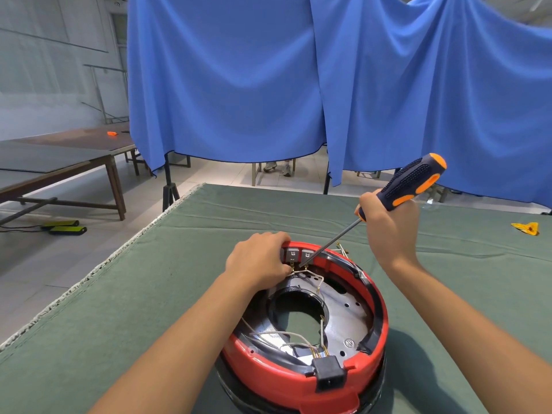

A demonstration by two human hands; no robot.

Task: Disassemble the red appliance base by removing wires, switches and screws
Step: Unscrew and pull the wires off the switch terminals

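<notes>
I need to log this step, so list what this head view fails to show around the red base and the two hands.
- Screwdriver tip: too small to tell, among the terminals, what it touches.
- Left hand fingertips: curled over the red base rim, their hold hidden.
- Base near edge: cut off by the frame bottom.
- Yellow object on the green cloth: too small to identify.

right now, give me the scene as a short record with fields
surface: green cloth table
workpiece: red appliance base, open side up, wires inside
left hand: grips the base's far rim beside the grey switches
right hand: holds the screwdriver
tool tip: down at the terminals below the switches
aside: yellow piece, far right
</notes>
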